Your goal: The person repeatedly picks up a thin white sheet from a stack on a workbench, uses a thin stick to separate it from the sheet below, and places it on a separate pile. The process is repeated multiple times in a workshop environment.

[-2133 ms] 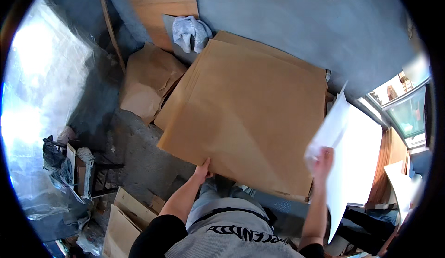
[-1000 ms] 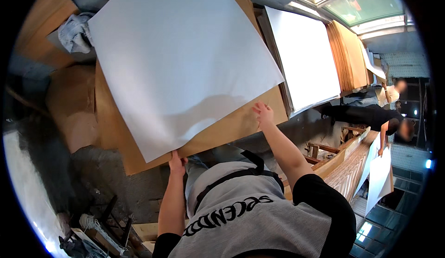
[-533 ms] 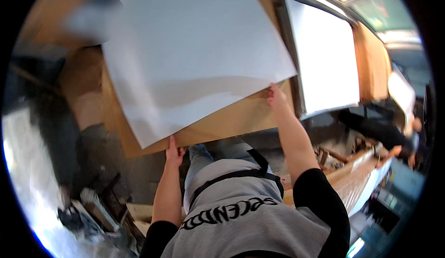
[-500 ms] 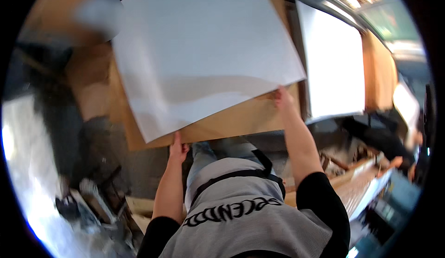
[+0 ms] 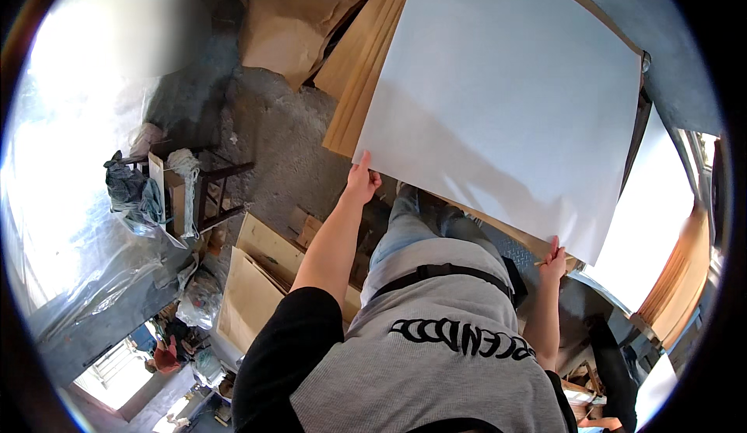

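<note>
A large white sheet (image 5: 506,106) spreads out in front of me, over a stack of brown sheets (image 5: 366,91) whose edges show at its left. My left hand (image 5: 364,180) is closed on the sheet's near left corner, its extended finger or thumb lying on top. At the near edge, toward the right corner, my right hand (image 5: 552,262) pinches the same sheet. Something thin and brown pokes out beside the right fingers, too small to name. The fingers beneath the sheet are partly hidden.
Right of the stack lies another white sheet (image 5: 650,215), with a brown stack (image 5: 681,277) beyond it. Crumpled brown paper (image 5: 299,21) rests at the far left. A dark stool (image 5: 222,192) with cloths and boards (image 5: 253,297) stand on my left.
The view has swung, so the white sheet and both hands now appear farther right. My left hand has come to the sheet's near left corner; my right hand still holds the near edge.
</note>
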{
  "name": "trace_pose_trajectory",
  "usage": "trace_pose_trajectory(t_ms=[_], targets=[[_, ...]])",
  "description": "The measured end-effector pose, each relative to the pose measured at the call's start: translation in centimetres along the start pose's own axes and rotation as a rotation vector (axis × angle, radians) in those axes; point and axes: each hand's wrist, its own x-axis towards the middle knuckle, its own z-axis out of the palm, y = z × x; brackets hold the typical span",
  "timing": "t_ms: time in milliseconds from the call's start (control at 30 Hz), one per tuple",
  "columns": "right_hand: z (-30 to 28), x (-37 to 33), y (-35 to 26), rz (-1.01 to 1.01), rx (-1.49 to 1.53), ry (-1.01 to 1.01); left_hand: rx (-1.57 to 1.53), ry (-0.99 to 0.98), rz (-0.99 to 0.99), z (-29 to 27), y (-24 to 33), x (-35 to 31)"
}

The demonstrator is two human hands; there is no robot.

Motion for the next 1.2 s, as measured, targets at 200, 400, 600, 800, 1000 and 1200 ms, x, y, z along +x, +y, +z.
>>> trace_pose_trajectory(t_ms=[200, 400, 600, 800, 1000, 1200], targets=[[-0.3, -3.6, 1.5, 0.019, -0.003, 0.074, -0.004, -0.017, 0.011, 0.3, 1.7, 0.9], [-0.1, -5.1, 1.6, -0.019, -0.049, 0.179, -0.017, -0.022, -0.029, 0.2, 2.0, 0.7], [-0.9, -4.5, 2.4, -0.009, -0.046, 0.209, -0.015, -0.015, -0.018, -0.2, 2.2, 0.9], [-0.1, -7.2, 2.0, 0.022, -0.011, 0.310, -0.096, -0.049, -0.053, -0.3, 2.1, 1.4], [0.7, -9.9, 0.6, -0.052, -0.166, 0.573, 0.026, -0.164, -0.217, 1.5, 1.2, -0.9], [2.4, -10.0, 2.9, 0.057, -0.480, 0.148, 0.312, -0.165, -0.113, 2.7, 0.9, -0.7]])
